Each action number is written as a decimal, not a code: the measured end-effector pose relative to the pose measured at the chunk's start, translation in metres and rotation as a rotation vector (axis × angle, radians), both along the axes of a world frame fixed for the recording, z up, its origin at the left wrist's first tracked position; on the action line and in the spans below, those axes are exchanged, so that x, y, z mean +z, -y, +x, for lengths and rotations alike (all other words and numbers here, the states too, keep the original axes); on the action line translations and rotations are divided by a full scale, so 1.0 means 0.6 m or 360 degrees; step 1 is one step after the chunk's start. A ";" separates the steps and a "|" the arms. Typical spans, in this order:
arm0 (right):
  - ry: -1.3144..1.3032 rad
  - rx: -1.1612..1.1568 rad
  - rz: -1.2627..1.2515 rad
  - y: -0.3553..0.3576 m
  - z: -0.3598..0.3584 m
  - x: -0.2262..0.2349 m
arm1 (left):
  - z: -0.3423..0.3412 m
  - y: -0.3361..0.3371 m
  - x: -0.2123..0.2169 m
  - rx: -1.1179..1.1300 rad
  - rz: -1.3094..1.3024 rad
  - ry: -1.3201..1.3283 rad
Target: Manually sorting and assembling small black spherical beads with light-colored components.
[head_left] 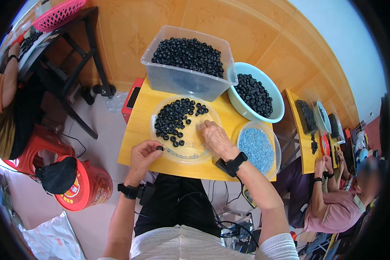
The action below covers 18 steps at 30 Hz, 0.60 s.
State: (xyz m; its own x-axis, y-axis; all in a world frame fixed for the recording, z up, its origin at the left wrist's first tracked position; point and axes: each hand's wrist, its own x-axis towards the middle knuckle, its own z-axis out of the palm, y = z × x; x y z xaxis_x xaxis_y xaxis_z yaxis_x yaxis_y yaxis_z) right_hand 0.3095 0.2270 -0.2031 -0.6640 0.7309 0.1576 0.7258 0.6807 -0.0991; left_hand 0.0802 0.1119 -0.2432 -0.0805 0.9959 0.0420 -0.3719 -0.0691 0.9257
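Observation:
My left hand (145, 155) pinches a small black ring-shaped part (160, 148) at the near left rim of a round clear plastic tray (190, 149). More black ring-shaped parts (169, 116) lie heaped over the tray's left and far side. On the right side of the tray, the fingers of my right hand (214, 136) are bent down and drawn together; what they hold, if anything, is hidden. Small clear pieces (177, 154) lie scattered along the tray's near edge. To the right of that hand stands a round clear tub of small pale-blue pieces (255, 149).
At the back of the yellow table (132, 134) stand a clear bin (182, 82) and a light-blue basin (278, 102), both full of black parts. A red bucket (84, 190) is on the floor at left. Other people sit at tables on both sides.

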 end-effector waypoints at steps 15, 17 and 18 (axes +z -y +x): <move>-0.0059 -0.0092 0.0055 0.017 -0.003 -0.002 | 0.000 0.007 0.011 0.0042 -0.0017 -0.0012; -0.0409 -0.0195 -0.0170 0.037 -0.001 0.019 | 0.003 0.021 0.016 0.0070 -0.0036 0.0011; -0.0752 -0.0090 -0.0073 0.047 0.000 0.015 | 0.008 0.030 0.013 0.0023 -0.0070 0.0109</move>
State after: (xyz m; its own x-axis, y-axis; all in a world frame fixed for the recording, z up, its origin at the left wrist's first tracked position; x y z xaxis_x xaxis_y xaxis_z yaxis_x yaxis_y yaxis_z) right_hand 0.3096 0.1990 -0.1943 -0.4864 0.7771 0.3995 0.6298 0.6287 -0.4561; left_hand 0.0847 0.0940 -0.2357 -0.0963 0.9953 -0.0081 -0.4340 -0.0346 0.9003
